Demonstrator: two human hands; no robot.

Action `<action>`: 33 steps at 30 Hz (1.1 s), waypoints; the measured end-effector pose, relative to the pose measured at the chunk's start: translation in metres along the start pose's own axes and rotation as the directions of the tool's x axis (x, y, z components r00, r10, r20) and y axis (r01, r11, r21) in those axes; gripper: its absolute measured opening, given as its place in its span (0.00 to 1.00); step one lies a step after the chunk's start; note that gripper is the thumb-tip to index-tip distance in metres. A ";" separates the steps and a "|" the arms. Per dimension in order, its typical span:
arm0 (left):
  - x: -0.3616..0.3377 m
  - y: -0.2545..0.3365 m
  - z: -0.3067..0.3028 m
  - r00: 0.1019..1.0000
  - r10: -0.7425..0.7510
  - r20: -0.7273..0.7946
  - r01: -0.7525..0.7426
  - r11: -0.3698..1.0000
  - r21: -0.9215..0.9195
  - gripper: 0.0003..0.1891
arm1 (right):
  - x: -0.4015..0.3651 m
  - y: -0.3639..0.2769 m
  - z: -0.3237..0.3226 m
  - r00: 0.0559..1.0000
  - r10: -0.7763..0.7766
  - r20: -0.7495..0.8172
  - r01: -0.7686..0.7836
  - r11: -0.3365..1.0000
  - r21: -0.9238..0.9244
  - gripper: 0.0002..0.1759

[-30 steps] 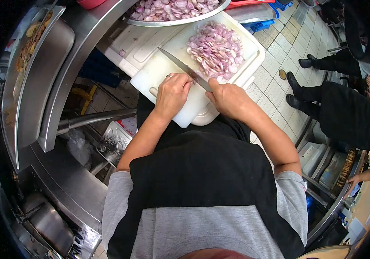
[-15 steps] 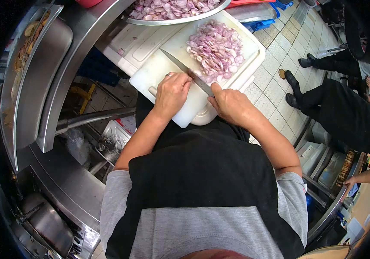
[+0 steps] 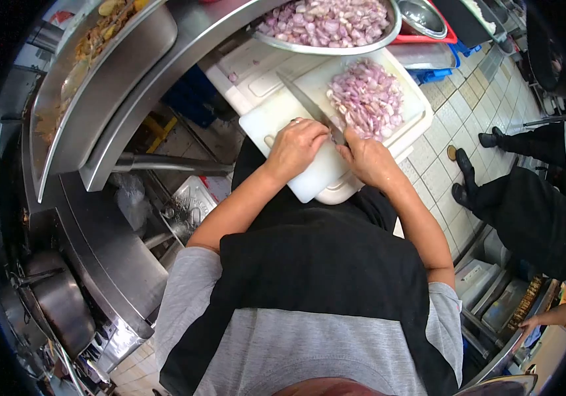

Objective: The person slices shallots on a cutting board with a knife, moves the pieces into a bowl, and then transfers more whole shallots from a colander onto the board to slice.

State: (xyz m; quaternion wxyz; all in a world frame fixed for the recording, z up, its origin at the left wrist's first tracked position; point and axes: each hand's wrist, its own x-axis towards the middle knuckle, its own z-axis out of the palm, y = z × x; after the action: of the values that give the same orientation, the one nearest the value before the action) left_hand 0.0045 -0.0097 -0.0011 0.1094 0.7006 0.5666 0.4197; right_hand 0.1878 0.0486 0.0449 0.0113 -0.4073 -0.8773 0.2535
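Observation:
My right hand is wrapped round the handle of a knife, whose blade points up and to the left over a white cutting board. Beside the blade, my left hand has its fingers curled together near the knife; whatever they hold, if anything, is hidden. A pile of sliced shallots lies on the board to the right of the blade. Above the board stands a large metal bowl full of cut shallots.
A steel counter curves along the left, with a food-filled metal container. A small metal bowl sits at the upper right. Co-workers in black aprons stand at the right on the tiled floor. A metal pot is at lower left.
The view has shifted, so the board and bowls appear further right. My left hand is a little closer to my right hand, both still at the knife.

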 end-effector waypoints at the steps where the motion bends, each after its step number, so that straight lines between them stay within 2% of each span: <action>1: 0.003 -0.007 -0.007 0.999 0.025 -0.045 -0.024 1.000 0.016 0.09 | 0.000 0.003 -0.001 0.997 -0.064 -0.051 0.063 0.998 -0.010 0.16; 3: 0.009 -0.043 -0.029 0.994 0.004 -0.107 0.013 0.988 0.157 0.10 | -0.003 0.009 -0.005 0.996 -0.074 -0.046 0.074 0.997 -0.011 0.15; 5: 0.027 -0.055 -0.066 0.974 -0.155 -0.166 0.201 0.928 0.312 0.12 | -0.010 0.006 -0.013 0.999 0.000 0.043 0.000 1.000 -0.007 0.17; 6: 0.031 -0.068 -0.076 0.970 -0.143 -0.197 0.216 0.878 0.427 0.14 | -0.019 0.008 -0.013 0.996 -0.038 0.080 0.039 0.999 -0.023 0.18; 7: 0.037 -0.081 -0.088 0.958 -0.234 -0.167 0.287 0.820 0.495 0.16 | -0.023 0.013 -0.009 0.992 -0.091 0.091 0.088 0.995 0.039 0.18; 8: 0.041 -0.109 -0.091 0.904 -0.389 -0.176 0.411 0.682 0.605 0.18 | -0.028 0.015 -0.005 0.986 -0.122 0.115 0.116 0.991 0.061 0.18; 9: 0.038 -0.135 -0.092 0.933 -0.303 -0.194 0.355 0.691 0.630 0.18 | -0.035 0.015 -0.004 0.984 -0.143 0.105 0.138 0.989 0.059 0.18; 11: 0.045 -0.138 -0.091 0.933 -0.323 -0.158 0.346 0.689 0.637 0.13 | -0.037 0.024 0.004 0.977 -0.183 0.105 0.183 0.983 0.014 0.18; 12: 0.045 -0.148 -0.089 0.952 -0.271 -0.142 0.297 0.708 0.641 0.10 | -0.037 0.030 0.006 0.986 -0.148 0.071 0.148 0.989 0.009 0.18; 13: 0.050 -0.119 -0.094 0.924 -0.343 -0.168 0.369 0.690 0.623 0.08 | -0.038 0.028 0.007 0.981 -0.177 0.077 0.174 0.984 0.043 0.18; 14: 0.053 -0.121 -0.090 0.935 -0.322 -0.151 0.343 0.707 0.619 0.08 | -0.037 0.030 0.007 0.974 -0.210 0.089 0.203 0.976 0.079 0.19; 17: 0.043 -0.134 -0.087 0.946 -0.299 -0.121 0.304 0.701 0.645 0.08 | -0.030 0.037 0.001 0.983 -0.156 0.093 0.149 0.986 0.081 0.19; 19: 0.044 -0.125 -0.079 0.927 -0.321 -0.193 0.373 0.752 0.544 0.07 | -0.023 0.041 -0.002 0.990 -0.128 0.062 0.123 0.989 0.078 0.19; 20: 0.047 -0.115 -0.075 0.936 -0.300 -0.185 0.352 0.761 0.546 0.07 | -0.021 0.043 -0.006 0.994 -0.084 0.063 0.079 0.993 0.082 0.19; 21: 0.045 -0.096 -0.072 0.961 -0.228 -0.154 0.275 0.833 0.481 0.07 | -0.020 0.044 -0.008 0.997 -0.042 0.070 0.036 0.995 0.088 0.19; 24: 0.034 -0.058 -0.045 0.997 -0.069 -0.021 0.072 0.931 0.358 0.06 | -0.013 0.045 -0.002 0.999 -0.019 0.026 0.015 0.992 0.125 0.21; 25: 0.032 -0.046 -0.035 0.997 0.064 0.046 -0.076 0.942 0.328 0.06 | -0.013 0.043 -0.001 1.000 -0.015 0.025 0.012 0.992 0.124 0.21; 26: 0.029 -0.033 -0.025 0.984 0.133 0.114 -0.165 0.926 0.339 0.05 | -0.013 0.040 0.000 1.000 -0.001 0.003 0.000 0.994 0.110 0.21; 31: 0.018 -0.002 0.001 0.979 0.095 0.180 -0.147 0.942 0.303 0.04 | -0.018 0.033 0.009 0.997 0.019 -0.071 -0.014 0.998 0.067 0.21; 33: 0.013 0.004 0.004 0.978 0.111 0.176 -0.160 0.943 0.292 0.06 | -0.025 0.027 0.006 0.995 -0.019 -0.099 0.021 1.000 0.022 0.19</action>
State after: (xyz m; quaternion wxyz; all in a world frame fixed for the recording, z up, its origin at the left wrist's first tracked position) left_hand 0.0100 0.0024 0.0049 0.0150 0.7774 0.5644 0.2773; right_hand 0.2222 0.0423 0.0322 0.0621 -0.4104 -0.8768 0.2429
